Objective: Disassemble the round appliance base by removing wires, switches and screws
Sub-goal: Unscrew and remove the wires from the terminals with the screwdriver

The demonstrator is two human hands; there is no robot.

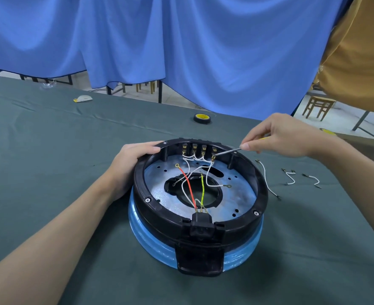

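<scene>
The round appliance base [261,190], a black ring over a blue-wrapped body, lies upside down on the green cloth. Inside it run white wires [208,179], a red wire [187,183] and a yellow-green wire [202,190] down to a black socket [201,219]. A row of several switches [199,149] lines the far wall. My left hand [133,159] grips the ring's left rim. My right hand [278,135] pinches a screwdriver [227,152], whose tip rests at the rightmost switch terminal.
Three loose white wires [267,179] [290,177] [312,179] lie on the cloth to the right of the base. A black tape roll [201,118] sits farther back. A table edge and blue curtain run behind, with wooden stools beyond.
</scene>
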